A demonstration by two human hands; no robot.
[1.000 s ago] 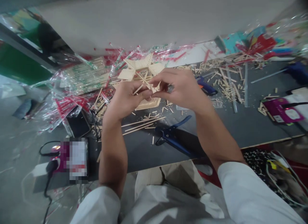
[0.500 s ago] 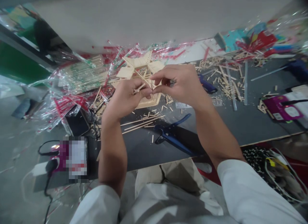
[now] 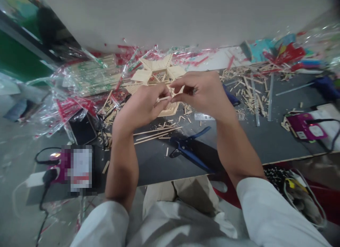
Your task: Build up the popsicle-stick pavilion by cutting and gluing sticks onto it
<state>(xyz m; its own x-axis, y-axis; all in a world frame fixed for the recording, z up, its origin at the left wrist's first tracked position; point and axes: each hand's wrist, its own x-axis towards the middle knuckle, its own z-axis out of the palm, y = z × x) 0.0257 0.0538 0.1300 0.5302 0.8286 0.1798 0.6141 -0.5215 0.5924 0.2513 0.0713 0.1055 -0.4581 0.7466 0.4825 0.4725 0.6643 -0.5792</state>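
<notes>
My left hand [image 3: 148, 103] is closed in a pinch on a short wooden stick [image 3: 164, 98], whose pale length shows between thumb and fingers. Right beside it, my right hand [image 3: 200, 93] has thumb and forefinger drawn together at the left fingertips; whatever is between them is too small to make out. Both hands are over the front of a wooden stick model [image 3: 156, 64] with flared, slatted panels, and they hide part of it. Below them on the dark table lie long thin sticks [image 3: 154, 134] and blue-handled cutters [image 3: 190, 151].
Plastic-wrapped stick bundles [image 3: 92, 75] lie at the back left. Cut stick pieces [image 3: 249, 95] and clear glue sticks [image 3: 270, 98] are scattered on the right. A purple power strip [image 3: 308, 126] sits farther right, and a black phone [image 3: 82, 128] at left. The table's front edge [image 3: 170, 179] is near my lap.
Both hands have shifted slightly right in view and their fingertips remain together. The left hand's stick now points toward the right fingertips. The view itself has moved a little.
</notes>
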